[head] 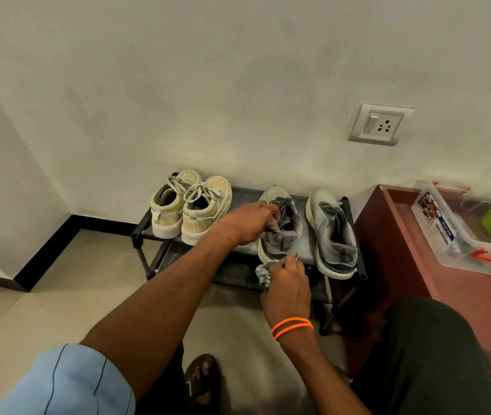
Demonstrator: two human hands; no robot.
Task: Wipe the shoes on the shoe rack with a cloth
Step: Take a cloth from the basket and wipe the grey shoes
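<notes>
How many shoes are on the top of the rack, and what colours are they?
Tan high-top sneakers: 2, one beside the other at the left end of the shoe rack.
Grey running shoes: 2, one gripped by the left hand while the right hand holds a cloth at its heel, the other at the right end.
Total: 4 shoes.

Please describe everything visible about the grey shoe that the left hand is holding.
The grey fabric running shoe with dark laces and a pale sole stands upright on the black shoe rack's top shelf, toe toward the wall, looking dusty. The left hand grips its opening. The right hand holds a small grey cloth at its heel.
</notes>
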